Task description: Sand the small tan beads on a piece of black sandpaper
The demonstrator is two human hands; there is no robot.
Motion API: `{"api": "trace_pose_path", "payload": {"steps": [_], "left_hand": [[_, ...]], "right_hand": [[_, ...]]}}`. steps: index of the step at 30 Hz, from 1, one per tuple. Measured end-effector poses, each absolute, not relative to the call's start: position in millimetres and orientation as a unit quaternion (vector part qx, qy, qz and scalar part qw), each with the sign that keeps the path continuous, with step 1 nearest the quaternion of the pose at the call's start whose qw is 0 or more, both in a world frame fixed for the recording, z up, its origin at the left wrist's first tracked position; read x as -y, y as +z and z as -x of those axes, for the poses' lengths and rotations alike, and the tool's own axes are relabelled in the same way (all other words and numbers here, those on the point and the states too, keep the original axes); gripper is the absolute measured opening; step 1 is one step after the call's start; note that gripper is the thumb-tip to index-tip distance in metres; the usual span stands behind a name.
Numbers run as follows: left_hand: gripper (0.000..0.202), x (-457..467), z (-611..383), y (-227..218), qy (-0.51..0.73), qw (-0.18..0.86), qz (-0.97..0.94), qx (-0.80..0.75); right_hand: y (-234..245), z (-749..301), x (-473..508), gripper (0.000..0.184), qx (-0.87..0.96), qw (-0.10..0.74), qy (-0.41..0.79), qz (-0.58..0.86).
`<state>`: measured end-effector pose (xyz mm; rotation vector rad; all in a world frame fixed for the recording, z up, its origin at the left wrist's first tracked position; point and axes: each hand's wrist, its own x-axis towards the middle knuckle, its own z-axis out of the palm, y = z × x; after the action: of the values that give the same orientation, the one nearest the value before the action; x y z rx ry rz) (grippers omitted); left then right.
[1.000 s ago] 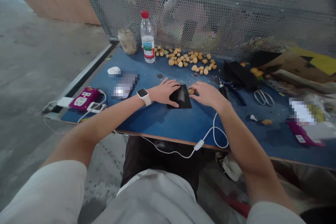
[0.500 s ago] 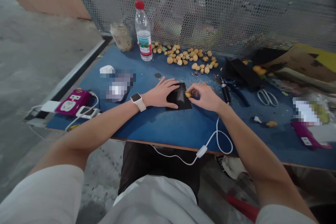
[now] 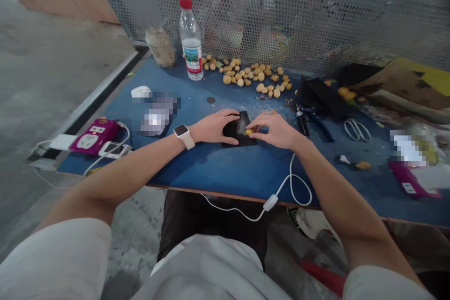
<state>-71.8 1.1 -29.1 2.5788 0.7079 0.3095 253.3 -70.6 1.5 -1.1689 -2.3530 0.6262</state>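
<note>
From the head view, a small tan nut sits pinched between the thumb and fingertips of the right hand, its grip nearly closed on the nut, right at the edge of a black pad. The left hand holds nothing, resting with its fingers together on the pad's left part, on the blue surface. Half a second earlier the nut sat further right of the pad's middle and the left fingers were spread wider; the hands now stand closer together.
</note>
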Motion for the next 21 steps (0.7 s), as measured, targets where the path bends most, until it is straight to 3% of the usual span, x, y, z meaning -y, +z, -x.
{"api": "trace_pose_path", "payload": {"steps": [8,13,21], "left_hand": [[0.110,-2.2,70.2,-29.4,0.130,0.224,-0.933,-0.249],[0.111,-4.0,71.6,-31.2,0.142,0.230,-0.932,-0.241],[0.111,-4.3,71.6,-30.8,0.136,0.230,-0.930,-0.251]], "right_hand": [[-5.2,-241.4,58.7,0.015,0.849,0.243,0.158,0.442],[4.9,-247.9,59.2,0.009,0.865,0.199,0.213,0.408],[-8.1,-242.6,49.9,0.013,0.822,0.285,0.197,0.452]]}}
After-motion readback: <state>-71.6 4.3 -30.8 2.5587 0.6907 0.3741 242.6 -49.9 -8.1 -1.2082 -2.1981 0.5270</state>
